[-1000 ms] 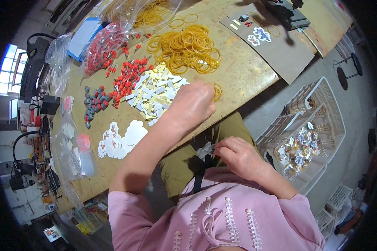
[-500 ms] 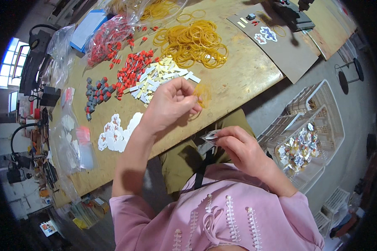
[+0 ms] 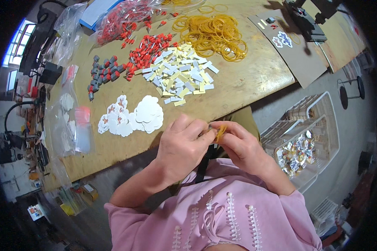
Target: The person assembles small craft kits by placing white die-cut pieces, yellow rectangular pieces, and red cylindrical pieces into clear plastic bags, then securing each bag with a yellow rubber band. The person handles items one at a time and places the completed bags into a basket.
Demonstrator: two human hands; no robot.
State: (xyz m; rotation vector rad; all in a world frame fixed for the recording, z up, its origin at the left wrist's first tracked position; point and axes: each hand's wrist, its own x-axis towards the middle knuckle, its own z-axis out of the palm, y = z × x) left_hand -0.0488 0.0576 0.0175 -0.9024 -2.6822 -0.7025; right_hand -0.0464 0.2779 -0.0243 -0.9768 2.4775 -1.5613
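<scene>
My left hand (image 3: 184,144) and my right hand (image 3: 241,146) meet at the table's near edge, fingers closed together. A yellow-brown rubber band (image 3: 220,133) shows between their fingertips, with the left hand gripping it. In my right hand is a small shiny packet, now almost wholly hidden by the fingers. Just beyond lie a pile of white and pale-yellow strips (image 3: 181,75) and a heap of rubber bands (image 3: 211,35). White paper cutouts (image 3: 148,113), some printed with a small figure, are spread to the left of my hands.
Red-capped small parts (image 3: 148,50) and grey-and-red blocks (image 3: 104,73) sit farther back on the wooden table (image 3: 247,83). A grey board (image 3: 289,58) holds sample pieces beside a black device (image 3: 303,23). Right of me stands a plastic crate (image 3: 329,142) of shiny packets (image 3: 295,154).
My left hand has come down and right from over the strips with the rubber band, joining my right hand. The view has shifted, so the strip pile shows more fully.
</scene>
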